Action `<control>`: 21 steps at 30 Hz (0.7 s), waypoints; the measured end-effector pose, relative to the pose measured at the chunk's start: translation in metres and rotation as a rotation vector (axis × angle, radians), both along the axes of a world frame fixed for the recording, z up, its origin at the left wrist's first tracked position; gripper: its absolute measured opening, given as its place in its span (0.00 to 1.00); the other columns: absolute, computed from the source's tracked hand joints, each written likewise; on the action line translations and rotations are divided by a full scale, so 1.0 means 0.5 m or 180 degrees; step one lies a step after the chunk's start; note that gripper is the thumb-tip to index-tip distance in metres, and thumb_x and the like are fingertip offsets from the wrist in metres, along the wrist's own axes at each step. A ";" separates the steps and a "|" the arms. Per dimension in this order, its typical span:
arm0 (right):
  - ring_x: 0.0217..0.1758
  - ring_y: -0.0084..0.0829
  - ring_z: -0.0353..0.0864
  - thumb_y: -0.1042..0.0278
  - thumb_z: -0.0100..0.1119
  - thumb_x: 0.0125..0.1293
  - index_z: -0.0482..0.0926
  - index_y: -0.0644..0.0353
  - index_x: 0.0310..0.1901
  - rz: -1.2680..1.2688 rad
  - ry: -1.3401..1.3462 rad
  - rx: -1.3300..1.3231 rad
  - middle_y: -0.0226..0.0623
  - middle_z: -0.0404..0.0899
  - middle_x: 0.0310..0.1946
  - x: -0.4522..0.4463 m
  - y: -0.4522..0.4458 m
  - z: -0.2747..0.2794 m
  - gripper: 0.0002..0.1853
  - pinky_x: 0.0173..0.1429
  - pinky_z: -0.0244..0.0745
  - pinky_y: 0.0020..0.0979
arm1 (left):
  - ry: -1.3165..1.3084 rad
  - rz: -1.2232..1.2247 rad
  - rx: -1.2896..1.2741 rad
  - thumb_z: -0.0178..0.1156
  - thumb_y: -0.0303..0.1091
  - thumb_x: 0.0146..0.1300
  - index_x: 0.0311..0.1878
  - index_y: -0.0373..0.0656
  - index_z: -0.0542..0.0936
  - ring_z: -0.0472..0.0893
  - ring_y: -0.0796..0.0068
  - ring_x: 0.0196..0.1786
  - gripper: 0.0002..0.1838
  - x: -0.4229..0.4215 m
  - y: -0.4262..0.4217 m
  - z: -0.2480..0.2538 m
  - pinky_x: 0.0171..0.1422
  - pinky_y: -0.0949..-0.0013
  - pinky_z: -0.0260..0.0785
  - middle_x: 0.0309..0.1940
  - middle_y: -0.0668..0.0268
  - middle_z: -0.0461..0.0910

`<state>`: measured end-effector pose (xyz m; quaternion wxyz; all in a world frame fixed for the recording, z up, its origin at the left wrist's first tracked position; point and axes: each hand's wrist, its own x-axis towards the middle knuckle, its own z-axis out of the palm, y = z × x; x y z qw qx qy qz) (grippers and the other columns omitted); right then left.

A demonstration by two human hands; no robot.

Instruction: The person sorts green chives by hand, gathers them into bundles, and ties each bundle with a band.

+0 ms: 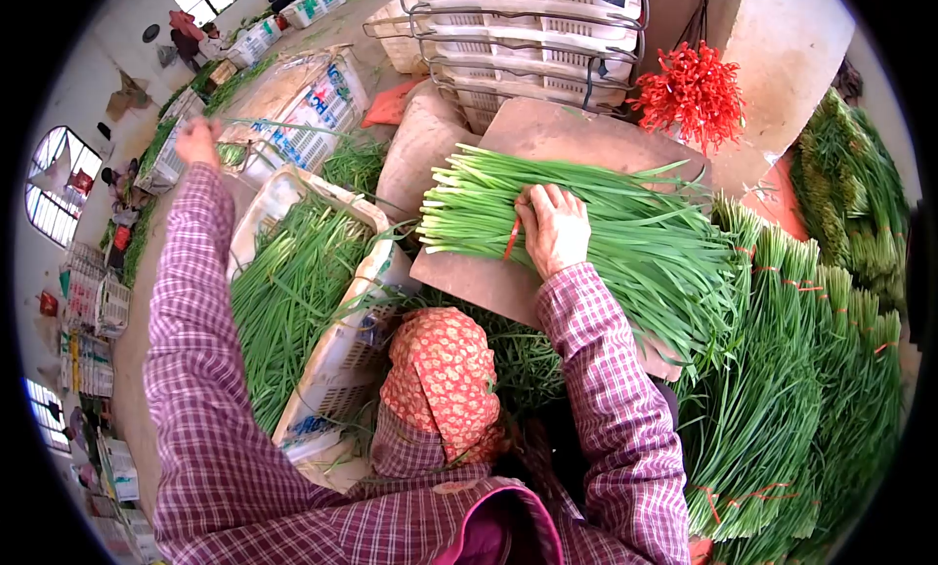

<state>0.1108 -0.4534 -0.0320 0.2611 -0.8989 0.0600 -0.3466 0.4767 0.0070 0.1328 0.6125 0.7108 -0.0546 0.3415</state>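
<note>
My right hand [555, 229] lies over a large bunch of green garlic chives [635, 218], fingers curled and gripping it beside a red tie [512, 237]. Pale stem ends point left, leaves fan out to the right. A brown board [489, 290] carries the bunch. Far out to the left, my left hand [198, 140] is raised and blurred by motion. Its fingers look closed, and a long thin chive leaf trails from it to the right. Between my arms stands a white crate [363, 272] holding loose chives [293, 301].
Tied chive bundles [772, 370] are piled at the right. A cluster of red ties [692, 94] hangs behind the board, near stacked white crates [528, 38]. A board-topped crate [318, 106] stands beyond my left hand. A patterned red cloth [445, 370] covers my knee.
</note>
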 end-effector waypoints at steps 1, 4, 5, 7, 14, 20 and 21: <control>0.46 0.40 0.76 0.63 0.58 0.62 0.77 0.51 0.38 -0.0008 -0.0003 0.0013 0.33 0.77 0.37 0.003 0.005 0.002 0.05 0.57 0.66 0.42 | -0.0436 0.0104 0.0009 0.67 0.37 0.56 0.49 0.34 0.78 0.81 0.55 0.45 0.20 0.020 -0.010 0.030 0.54 0.60 0.73 0.43 0.49 0.80; 0.46 0.40 0.76 0.63 0.58 0.61 0.77 0.51 0.38 -0.0013 -0.0016 -0.0010 0.33 0.77 0.37 0.001 0.004 0.006 0.05 0.57 0.66 0.42 | -0.0500 0.1167 0.3339 0.68 0.38 0.55 0.59 0.36 0.74 0.75 0.54 0.56 0.30 -0.041 -0.181 0.051 0.62 0.58 0.67 0.52 0.51 0.76; 0.46 0.40 0.76 0.64 0.58 0.61 0.77 0.52 0.38 -0.0014 -0.0027 -0.0011 0.33 0.77 0.36 0.000 0.004 0.007 0.05 0.57 0.66 0.42 | -0.1127 0.0756 0.3645 0.68 0.40 0.53 0.60 0.39 0.74 0.71 0.56 0.60 0.31 -0.026 -0.228 0.013 0.64 0.58 0.64 0.55 0.53 0.75; 0.46 0.40 0.76 0.64 0.58 0.61 0.77 0.52 0.38 -0.0014 -0.0009 -0.0002 0.33 0.77 0.36 -0.002 0.008 0.013 0.05 0.57 0.66 0.42 | -0.0728 -0.0879 0.3446 0.65 0.41 0.55 0.52 0.39 0.80 0.76 0.57 0.55 0.22 -0.127 -0.420 -0.032 0.62 0.60 0.67 0.49 0.54 0.80; 0.46 0.39 0.76 0.66 0.59 0.62 0.76 0.53 0.38 0.0035 -0.0124 -0.0017 0.34 0.77 0.36 0.001 0.011 0.015 0.05 0.57 0.66 0.41 | 0.1035 -0.3035 0.4257 0.45 0.54 0.70 0.57 0.37 0.77 0.74 0.57 0.62 0.29 -0.328 -0.795 -0.213 0.69 0.61 0.61 0.55 0.52 0.79; 0.48 0.39 0.76 0.66 0.59 0.61 0.76 0.53 0.38 0.0039 -0.0123 -0.0076 0.34 0.77 0.38 0.002 0.012 0.013 0.05 0.57 0.66 0.41 | 0.0745 -0.3854 0.4014 0.40 0.56 0.71 0.54 0.38 0.76 0.75 0.52 0.56 0.29 -0.371 -0.767 -0.250 0.61 0.56 0.63 0.49 0.50 0.79; 0.49 0.39 0.75 0.66 0.58 0.61 0.77 0.53 0.38 0.0061 -0.0211 -0.0008 0.34 0.77 0.40 0.002 0.014 0.015 0.05 0.58 0.65 0.42 | 0.0876 -0.3634 0.4006 0.40 0.54 0.72 0.51 0.38 0.76 0.75 0.52 0.55 0.28 -0.395 -0.753 -0.241 0.60 0.55 0.63 0.46 0.51 0.79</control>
